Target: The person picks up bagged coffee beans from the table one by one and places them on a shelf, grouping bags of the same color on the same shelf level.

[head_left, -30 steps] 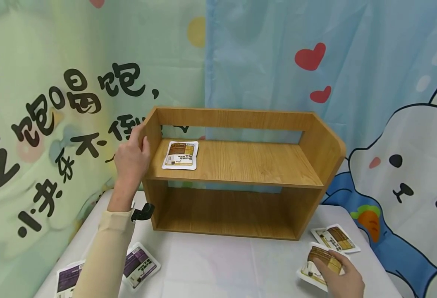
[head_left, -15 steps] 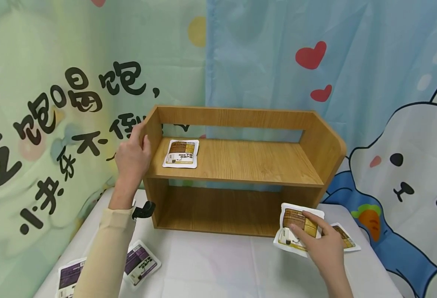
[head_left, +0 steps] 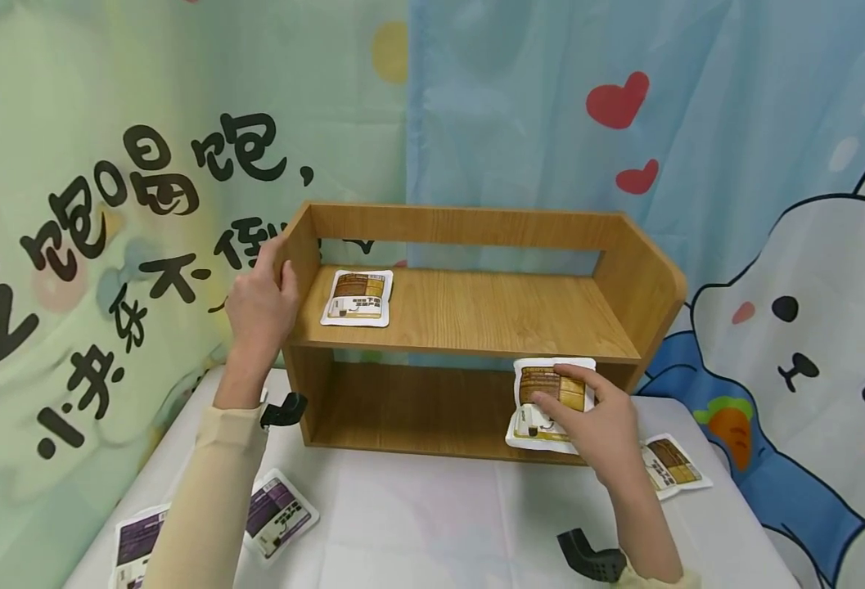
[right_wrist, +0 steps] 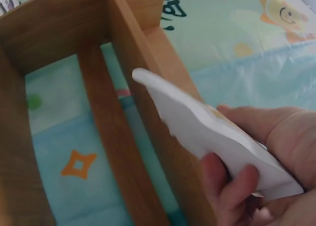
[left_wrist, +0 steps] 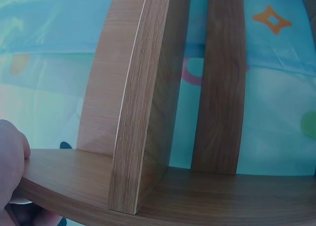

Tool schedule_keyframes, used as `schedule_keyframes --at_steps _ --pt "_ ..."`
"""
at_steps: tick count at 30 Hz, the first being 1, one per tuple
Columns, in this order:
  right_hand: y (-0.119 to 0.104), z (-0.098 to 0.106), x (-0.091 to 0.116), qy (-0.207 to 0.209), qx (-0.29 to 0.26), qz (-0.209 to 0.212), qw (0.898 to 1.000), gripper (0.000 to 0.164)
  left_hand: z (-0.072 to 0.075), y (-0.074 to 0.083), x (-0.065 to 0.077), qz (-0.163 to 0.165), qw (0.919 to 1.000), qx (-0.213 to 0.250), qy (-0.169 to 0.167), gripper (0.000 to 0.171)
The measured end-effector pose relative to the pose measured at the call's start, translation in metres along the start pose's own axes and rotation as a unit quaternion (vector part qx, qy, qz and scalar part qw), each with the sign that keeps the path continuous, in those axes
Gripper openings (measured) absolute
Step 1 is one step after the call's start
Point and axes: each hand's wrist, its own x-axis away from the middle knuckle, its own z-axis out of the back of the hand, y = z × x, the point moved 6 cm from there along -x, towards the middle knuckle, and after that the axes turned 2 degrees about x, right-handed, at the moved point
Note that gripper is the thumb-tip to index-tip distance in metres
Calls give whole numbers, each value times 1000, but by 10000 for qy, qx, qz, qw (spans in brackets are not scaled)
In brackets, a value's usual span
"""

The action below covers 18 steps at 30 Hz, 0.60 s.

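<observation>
Our right hand pinches a thin, wavy-backed brown packet by the lower right of the wood-grained rack; our left hand grips its left panel. A similar packet lies on the upper shelf. Above the white surface, our sleeve partly hides a purple packet.

The left grip curls firmly, its fingers bent forward out of sight from the head and its thumb upright along the inner side. Below that grip comes a bare left wrist, then the left sleeve, the arm reaching forward. The right grip, lower and well apart, pinches between thumb and forefinger; the right wrist view shows two more fingers bent in beneath. Behind that grip, a bare right forearm slants back toward a right cuff.
</observation>
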Motion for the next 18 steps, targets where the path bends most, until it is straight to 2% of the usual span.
schedule_keyframes --at_steps 4,9,13,18 --pt "-11 -2 3 -421 -277 32 9987 69 1 0 0 52 10000 -48 9 36" --pt "-29 -2 -2 -565 -359 172 9976 72 1 -1 0 67 10000 -53 -21 36" --pt "-46 -5 -16 -668 -341 237 9969 73 0 -1 0 72 9999 -72 -38 36" --pt "-69 -16 -43 -742 -266 475 9958 70 1 0 -1 29 10000 -81 -5 36"
